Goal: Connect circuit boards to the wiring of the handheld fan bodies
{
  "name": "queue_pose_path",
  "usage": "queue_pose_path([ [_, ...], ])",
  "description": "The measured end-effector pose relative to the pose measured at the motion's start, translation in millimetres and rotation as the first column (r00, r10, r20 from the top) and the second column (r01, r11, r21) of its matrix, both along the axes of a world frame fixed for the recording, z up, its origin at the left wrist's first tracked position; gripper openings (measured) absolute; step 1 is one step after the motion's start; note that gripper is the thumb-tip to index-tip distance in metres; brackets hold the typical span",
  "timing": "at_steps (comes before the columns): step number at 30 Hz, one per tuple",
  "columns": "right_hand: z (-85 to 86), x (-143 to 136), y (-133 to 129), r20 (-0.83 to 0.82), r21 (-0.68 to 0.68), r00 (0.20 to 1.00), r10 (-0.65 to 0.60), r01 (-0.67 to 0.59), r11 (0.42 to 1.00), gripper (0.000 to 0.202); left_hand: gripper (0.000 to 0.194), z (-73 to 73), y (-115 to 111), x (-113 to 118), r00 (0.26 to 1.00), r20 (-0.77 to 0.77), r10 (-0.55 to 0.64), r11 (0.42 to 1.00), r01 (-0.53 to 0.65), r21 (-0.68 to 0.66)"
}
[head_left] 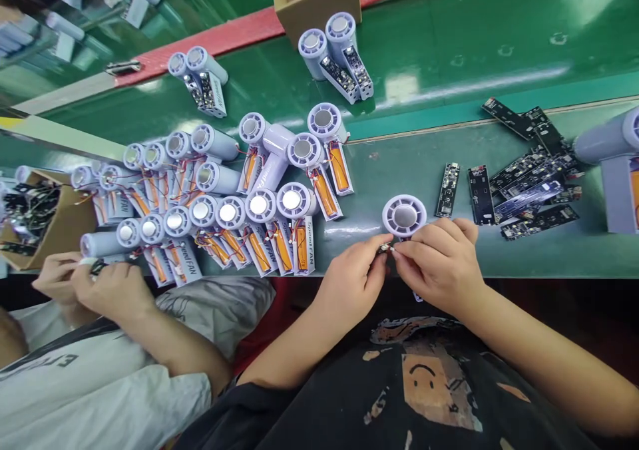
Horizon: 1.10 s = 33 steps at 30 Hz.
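At the table's front edge, my left hand [353, 278] is closed, thumb and forefinger pinching the end of a small circuit board [383, 247]. My right hand [444, 263] meets it there, its fingertips pinched on what looks like a small white wire plug [393, 246] against the board. Directly beyond the hands is a pale purple handheld fan [404, 216] with a round silver centre; its handle is mostly hidden behind my right hand. A loose black circuit board [448, 190] lies just past my right hand.
More black circuit boards [534, 170] are piled at the right, near another fan [606, 137]. Several fans with orange batteries [259, 204] crowd the left. Fan pairs [313, 50] stand on the green belt [449, 57] by a cardboard box [317, 0]. A co-worker's hands [110, 283] work at left.
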State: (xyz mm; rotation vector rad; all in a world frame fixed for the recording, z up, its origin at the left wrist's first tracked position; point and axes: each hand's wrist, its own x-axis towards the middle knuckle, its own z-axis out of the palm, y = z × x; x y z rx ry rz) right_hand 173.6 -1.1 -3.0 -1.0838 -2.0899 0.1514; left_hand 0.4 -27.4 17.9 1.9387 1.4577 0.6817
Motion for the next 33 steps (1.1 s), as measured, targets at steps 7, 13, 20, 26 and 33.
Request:
queue_pose_path([
  [7,2.0,-5.5,2.6,0.069,-0.047,0.997,0.020,-0.016,0.999,0.027,0.027,-3.9,3.2,0.5,0.994,-0.107,-0.009,0.993,0.021,0.113],
  [13,9.5,-8.2,3.1,0.113,-0.117,0.994,-0.002,0.015,0.993,0.029,0.025,-5.5,1.6,0.9,0.984,-0.179,-0.017,0.979,0.053,0.197],
  [20,12.6,-8.0,5.0,0.108,-0.152,0.994,0.014,0.003,0.988,0.030,0.025,-6.6,0.9,0.6,0.984,-0.178,0.000,0.985,0.030,0.168],
  [26,13.0,-9.0,4.5,0.112,-0.144,0.993,0.020,-0.003,0.990,0.030,0.026,-6.9,1.0,0.6,0.982,-0.190,0.002,0.986,0.029,0.162],
  [33,12.7,-9.1,5.6,0.118,-0.161,0.992,0.041,-0.022,0.987,0.029,0.027,-5.9,-1.2,1.4,0.973,-0.229,0.003,0.985,0.037,0.169],
])
